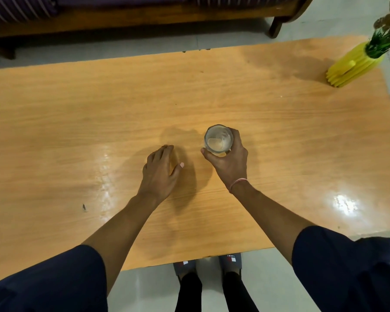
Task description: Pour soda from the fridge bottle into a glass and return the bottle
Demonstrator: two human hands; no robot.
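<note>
A clear drinking glass (218, 139) stands upright near the middle of a light wooden table (77, 131), seen from above. My right hand (229, 162) is wrapped around its near side, fingers and thumb on the wall. I cannot tell whether there is liquid in the glass. My left hand (160, 172) hovers low over the table just to the left of the glass, palm down, fingers apart and holding nothing. No soda bottle and no fridge are in view.
A yellow ribbed vase (351, 67) with green plants stands at the table's far right corner. A wooden sofa (144, 16) with striped cushions runs behind the table. My feet in slippers (207, 264) are on the tiled floor at the near edge.
</note>
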